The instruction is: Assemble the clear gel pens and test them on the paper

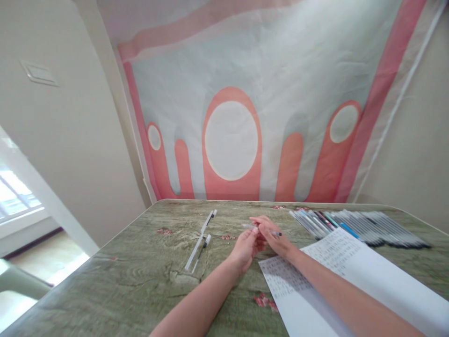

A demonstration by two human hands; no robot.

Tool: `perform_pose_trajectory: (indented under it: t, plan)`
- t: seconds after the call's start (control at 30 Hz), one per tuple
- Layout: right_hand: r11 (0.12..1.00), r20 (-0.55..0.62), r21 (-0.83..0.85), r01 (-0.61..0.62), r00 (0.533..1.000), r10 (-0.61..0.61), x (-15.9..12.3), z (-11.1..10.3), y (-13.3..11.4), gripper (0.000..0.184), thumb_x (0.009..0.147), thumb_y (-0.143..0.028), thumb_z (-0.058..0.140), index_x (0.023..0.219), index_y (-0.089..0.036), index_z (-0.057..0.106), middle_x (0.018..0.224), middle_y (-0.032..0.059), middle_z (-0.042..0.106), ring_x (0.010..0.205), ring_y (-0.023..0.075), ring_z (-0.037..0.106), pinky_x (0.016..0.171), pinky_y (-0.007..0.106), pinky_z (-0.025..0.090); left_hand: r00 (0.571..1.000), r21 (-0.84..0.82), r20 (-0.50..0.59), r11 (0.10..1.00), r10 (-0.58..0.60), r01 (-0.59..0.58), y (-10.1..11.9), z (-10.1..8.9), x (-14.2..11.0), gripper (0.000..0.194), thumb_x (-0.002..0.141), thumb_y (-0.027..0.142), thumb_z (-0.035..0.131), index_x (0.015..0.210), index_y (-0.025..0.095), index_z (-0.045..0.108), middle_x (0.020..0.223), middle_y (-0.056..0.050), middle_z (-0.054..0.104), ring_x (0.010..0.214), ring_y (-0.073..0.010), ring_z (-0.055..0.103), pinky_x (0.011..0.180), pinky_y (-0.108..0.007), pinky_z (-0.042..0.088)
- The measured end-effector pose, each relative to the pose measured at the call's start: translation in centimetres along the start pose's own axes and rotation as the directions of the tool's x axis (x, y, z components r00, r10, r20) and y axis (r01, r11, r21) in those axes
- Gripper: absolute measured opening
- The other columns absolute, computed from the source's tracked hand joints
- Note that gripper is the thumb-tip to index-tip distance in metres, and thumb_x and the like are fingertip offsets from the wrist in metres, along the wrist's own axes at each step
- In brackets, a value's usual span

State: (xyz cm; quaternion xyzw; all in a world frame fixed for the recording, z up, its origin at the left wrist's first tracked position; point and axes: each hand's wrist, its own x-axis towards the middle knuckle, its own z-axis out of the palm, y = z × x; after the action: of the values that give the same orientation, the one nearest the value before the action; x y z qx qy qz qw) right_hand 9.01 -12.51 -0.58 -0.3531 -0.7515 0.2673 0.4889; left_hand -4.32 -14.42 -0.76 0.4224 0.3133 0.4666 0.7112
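My left hand [245, 245] and my right hand [269, 234] meet above the middle of the table. Between them is a slim pen, its pale end [247, 226] pointing left and a dark tip showing at the right. Fingers of both hands close around it, so its middle is hidden. To the left, clear pen tubes [193, 255] lie on the table with a capped pen piece [207, 241] beside them. Another clear piece with a dark part [212, 215] lies farther back.
A sheet of paper [379, 276] with rows of writing lies under my right forearm. Behind it, several pens [372, 227], mostly grey with a few coloured ones, are spread in a row. The wood-patterned table [140, 271] ends at a wall with a pink and white sheet.
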Motion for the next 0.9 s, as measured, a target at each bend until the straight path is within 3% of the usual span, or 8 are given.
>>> perform_pose_trajectory:
  t: [0.1, 0.2, 0.3, 0.4, 0.5, 0.6, 0.73, 0.9]
  plan:
    - [0.993, -0.152, -0.012, -0.116, 0.982, 0.113, 0.2, -0.6, 0.8, 0.055, 0.085, -0.052, 0.020, 0.088, -0.020, 0.065, 0.085, 0.0063, 0.059, 0.080, 0.0176, 0.054, 0.073, 0.030, 0.043, 0.994, 0.385, 0.102, 0.919, 0.048, -0.084, -0.7, 1.6, -1.7, 0.040, 0.075, 0.052, 0.048, 0.085, 0.014, 0.058, 0.074, -0.006, 0.060, 0.064, -0.0150, 0.055, 0.062, -0.028, 0.042]
    - [0.962, -0.306, 0.071, -0.264, 0.912, 0.273, 0.6, -1.8, 1.8, 0.065, 0.082, -0.059, 0.016, 0.078, -0.018, 0.066, 0.064, 0.0052, 0.058, 0.062, 0.0163, 0.053, 0.059, 0.029, 0.043, 0.938, 0.716, 0.336, 0.625, 0.082, -0.311, -1.2, 3.3, -4.3, 0.047, 0.071, 0.053, 0.051, 0.099, 0.016, 0.058, 0.095, -0.011, 0.060, 0.086, -0.0242, 0.055, 0.078, -0.036, 0.040]
    - [0.937, -0.361, 0.192, -0.291, 0.867, 0.343, 1.4, -3.3, 2.1, 0.066, 0.079, -0.064, 0.018, 0.081, -0.016, 0.064, 0.062, 0.0050, 0.059, 0.057, 0.0152, 0.053, 0.051, 0.027, 0.042, 0.839, 0.768, 0.541, 0.371, 0.061, -0.522, -1.7, 4.3, -6.1, 0.078, 0.057, 0.057, 0.062, 0.120, 0.014, 0.045, 0.122, -0.017, 0.046, 0.110, -0.0329, 0.042, 0.095, -0.043, 0.028]
    - [0.954, -0.417, 0.168, -0.249, 0.859, 0.298, 2.3, -5.0, 1.7, 0.055, 0.075, -0.063, 0.035, 0.081, -0.015, 0.061, 0.063, 0.0038, 0.058, 0.055, 0.0135, 0.052, 0.049, 0.024, 0.041, 0.796, 0.768, 0.606, 0.249, 0.014, -0.589, -2.0, 4.3, -6.4, 0.093, 0.050, 0.061, 0.065, 0.125, 0.012, 0.040, 0.128, -0.018, 0.039, 0.118, -0.0354, 0.032, 0.100, -0.045, 0.020]
    - [0.968, -0.460, 0.099, -0.231, 0.852, 0.250, 2.5, -6.7, 1.2, 0.042, 0.073, -0.056, 0.048, 0.072, -0.016, 0.057, 0.050, -0.0014, 0.050, 0.046, 0.0100, 0.045, 0.047, 0.023, 0.039, 0.774, 0.758, 0.633, 0.215, -0.019, -0.615, -1.8, 3.6, -5.6, 0.093, 0.051, 0.063, 0.063, 0.126, 0.013, 0.039, 0.130, -0.017, 0.039, 0.120, -0.0344, 0.032, 0.101, -0.044, 0.021]
    - [0.929, -0.395, 0.227, -0.293, 0.844, 0.363, 0.8, -8.0, 1.1, 0.040, 0.074, -0.054, 0.046, 0.075, -0.016, 0.056, 0.050, -0.0016, 0.050, 0.044, 0.0094, 0.045, 0.044, 0.022, 0.038, 0.761, 0.749, 0.648, 0.212, -0.038, -0.627, -1.2, 3.2, -4.8, 0.092, 0.051, 0.062, 0.064, 0.126, 0.014, 0.040, 0.131, -0.017, 0.038, 0.119, -0.0340, 0.033, 0.101, -0.043, 0.021]
    - [0.803, -0.206, 0.366, -0.470, 0.801, 0.562, -4.6, -9.3, 1.2, 0.044, 0.076, -0.055, 0.042, 0.083, -0.014, 0.058, 0.061, 0.0040, 0.058, 0.050, 0.0124, 0.052, 0.044, 0.023, 0.041, 0.756, 0.746, 0.651, 0.240, -0.066, -0.621, -0.7, 2.8, -4.3, 0.092, 0.051, 0.061, 0.064, 0.127, 0.016, 0.038, 0.133, -0.015, 0.035, 0.121, -0.0330, 0.031, 0.101, -0.042, 0.020]
    - [0.832, -0.268, 0.140, -0.537, 0.789, 0.554, -11.4, -12.2, 1.3, 0.033, 0.074, -0.049, 0.049, 0.074, -0.017, 0.056, 0.060, 0.0015, 0.056, 0.054, 0.0123, 0.051, 0.053, 0.025, 0.042, 0.758, 0.754, 0.644, 0.259, -0.107, -0.604, -0.6, 2.6, -3.7, 0.094, 0.049, 0.061, 0.065, 0.127, 0.017, 0.039, 0.134, -0.014, 0.034, 0.122, -0.0323, 0.030, 0.102, -0.041, 0.019]
